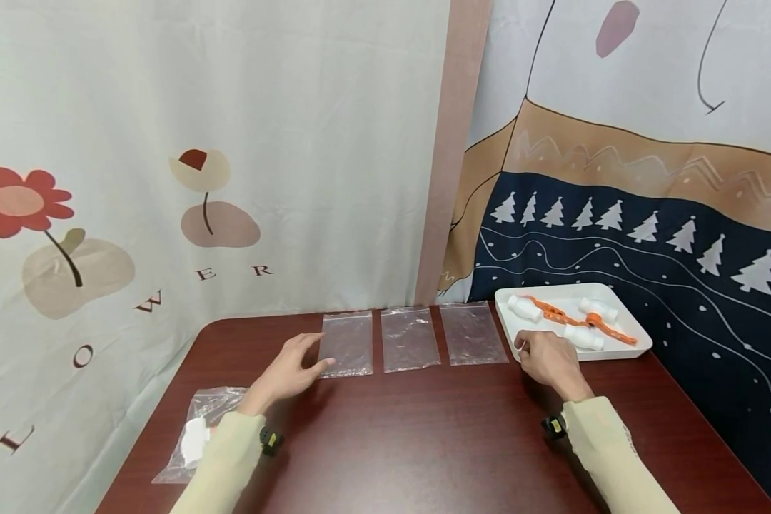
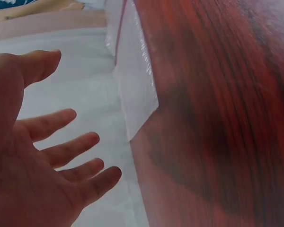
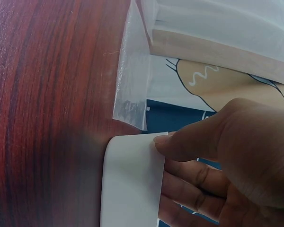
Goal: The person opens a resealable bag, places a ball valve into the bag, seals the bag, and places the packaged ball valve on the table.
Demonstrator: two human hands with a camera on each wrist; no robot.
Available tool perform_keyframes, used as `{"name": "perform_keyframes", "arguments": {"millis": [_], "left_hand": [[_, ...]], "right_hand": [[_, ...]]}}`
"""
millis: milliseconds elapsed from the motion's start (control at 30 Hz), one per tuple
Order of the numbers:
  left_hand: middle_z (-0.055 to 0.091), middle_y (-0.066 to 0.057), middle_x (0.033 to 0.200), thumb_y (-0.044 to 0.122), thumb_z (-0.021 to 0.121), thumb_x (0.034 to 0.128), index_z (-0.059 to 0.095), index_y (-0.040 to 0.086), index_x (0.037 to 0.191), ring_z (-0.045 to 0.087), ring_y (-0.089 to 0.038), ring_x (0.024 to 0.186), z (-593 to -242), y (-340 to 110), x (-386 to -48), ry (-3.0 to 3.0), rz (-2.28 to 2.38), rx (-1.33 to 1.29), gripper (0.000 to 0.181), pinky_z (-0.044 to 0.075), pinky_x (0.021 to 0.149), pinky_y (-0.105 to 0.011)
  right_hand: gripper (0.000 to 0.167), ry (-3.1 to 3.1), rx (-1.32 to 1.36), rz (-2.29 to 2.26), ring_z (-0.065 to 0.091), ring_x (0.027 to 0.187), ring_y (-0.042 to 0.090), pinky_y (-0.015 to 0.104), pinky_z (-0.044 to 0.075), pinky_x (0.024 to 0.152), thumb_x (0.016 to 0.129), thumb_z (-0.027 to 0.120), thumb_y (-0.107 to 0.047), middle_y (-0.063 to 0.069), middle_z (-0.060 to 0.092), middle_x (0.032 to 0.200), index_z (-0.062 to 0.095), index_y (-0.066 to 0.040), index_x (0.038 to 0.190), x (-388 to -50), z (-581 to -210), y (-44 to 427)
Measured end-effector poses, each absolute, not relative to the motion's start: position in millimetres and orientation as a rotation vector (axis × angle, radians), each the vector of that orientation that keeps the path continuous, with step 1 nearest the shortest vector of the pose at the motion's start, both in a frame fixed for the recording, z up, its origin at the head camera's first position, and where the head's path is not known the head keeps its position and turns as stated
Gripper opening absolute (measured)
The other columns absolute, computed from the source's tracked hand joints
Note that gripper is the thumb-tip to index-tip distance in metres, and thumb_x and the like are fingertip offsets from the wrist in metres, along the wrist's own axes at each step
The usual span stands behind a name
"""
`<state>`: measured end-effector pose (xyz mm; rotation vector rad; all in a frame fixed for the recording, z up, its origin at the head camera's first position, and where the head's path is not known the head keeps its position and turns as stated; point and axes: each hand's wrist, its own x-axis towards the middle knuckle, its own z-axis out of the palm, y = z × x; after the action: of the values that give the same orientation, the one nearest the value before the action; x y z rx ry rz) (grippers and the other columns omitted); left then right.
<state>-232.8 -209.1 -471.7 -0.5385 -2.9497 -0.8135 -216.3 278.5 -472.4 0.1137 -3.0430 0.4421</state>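
At the back right stands a white tray [image 1: 623,351] holding several white bottle-like pieces [image 1: 583,337] and orange perforated straps [image 1: 555,314]. My right hand [image 1: 549,360] grips the tray's near left corner; in the right wrist view the thumb lies at the rim of the tray wall [image 3: 132,184] and the fingers are behind it. My left hand [image 1: 290,371] is spread, its fingertips beside the left edge of a clear plastic bag [image 1: 348,344]. In the left wrist view that hand [image 2: 42,156] holds nothing. Whether it touches the bag cannot be told.
Two more flat clear bags, a middle one [image 1: 411,339] and a right one [image 1: 474,334], lie in the row along the table's back edge. By my left forearm, a filled clear bag [image 1: 189,446] contains a white piece. Printed curtains [image 1: 334,157] hang behind the brown table [image 1: 417,442].
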Motion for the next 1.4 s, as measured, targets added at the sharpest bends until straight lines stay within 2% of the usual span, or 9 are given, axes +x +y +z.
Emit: {"name": "perform_keyframes", "arguments": {"millis": [200, 333, 467, 633, 1067, 1400], "left_hand": [[0.045, -0.026, 0.154, 0.029, 0.067, 0.0993, 0.047, 0.0, 0.15, 0.028, -0.05, 0.15, -479, -189, -248, -2.991, -0.798, -0.653, 0.062, 0.029, 0.12, -0.066], [0.042, -0.029, 0.155, 0.026, 0.065, 0.1005, 0.046, 0.0, 0.151, 0.028, -0.052, 0.149, -483, -178, -257, -3.021, -0.771, -0.711, 0.06, 0.029, 0.12, -0.066], [0.037, -0.032, 0.157, 0.025, 0.064, 0.1014, 0.046, 0.0, 0.151, 0.027, -0.053, 0.149, -486, -170, -263, -3.071, -0.737, -0.733, 0.059, 0.029, 0.12, -0.067], [0.034, -0.029, 0.16, 0.025, 0.065, 0.1014, 0.046, 0.006, 0.153, 0.025, -0.05, 0.152, -492, -164, -266, -3.145, -0.667, -0.693, 0.058, 0.03, 0.12, -0.064], [0.033, -0.024, 0.162, 0.029, 0.066, 0.1007, 0.05, 0.014, 0.152, 0.027, -0.045, 0.152, -495, -156, -257, -3.245, -0.474, -0.631, 0.056, 0.038, 0.116, -0.06], [0.035, -0.024, 0.161, 0.027, 0.069, 0.0992, 0.052, 0.012, 0.151, 0.03, -0.046, 0.15, -494, -154, -237, -3.238, -0.465, -0.632, 0.056, 0.038, 0.114, -0.066]], "right_hand": [[0.017, -3.053, 0.115, 0.451, 0.058, 0.067, 0.018, 0.034, 0.048, 0.058, 0.088, 0.062, -0.007, 0.004, 0.072, 0.083, 0.074, -0.008, 0.1, -218, -472, 279], [0.017, -3.032, 0.117, 0.449, 0.057, 0.066, 0.018, 0.034, 0.048, 0.056, 0.086, 0.062, -0.006, 0.003, 0.072, 0.08, 0.074, -0.009, 0.097, -218, -472, 279], [0.018, -3.009, 0.122, 0.441, 0.058, 0.065, 0.018, 0.035, 0.047, 0.055, 0.085, 0.06, -0.004, 0.003, 0.072, 0.079, 0.075, -0.009, 0.094, -218, -474, 278], [0.018, -3.019, 0.119, 0.438, 0.058, 0.066, 0.018, 0.036, 0.049, 0.057, 0.086, 0.061, -0.005, 0.003, 0.072, 0.081, 0.075, -0.01, 0.096, -217, -473, 277], [0.018, -3.041, 0.098, 0.458, 0.056, 0.065, 0.018, 0.034, 0.046, 0.056, 0.087, 0.06, -0.006, 0.002, 0.07, 0.079, 0.075, -0.01, 0.097, -218, -473, 278], [0.017, -3.049, 0.084, 0.469, 0.055, 0.065, 0.018, 0.033, 0.045, 0.056, 0.087, 0.06, -0.006, 0.002, 0.069, 0.078, 0.074, -0.01, 0.097, -216, -472, 278]]}}
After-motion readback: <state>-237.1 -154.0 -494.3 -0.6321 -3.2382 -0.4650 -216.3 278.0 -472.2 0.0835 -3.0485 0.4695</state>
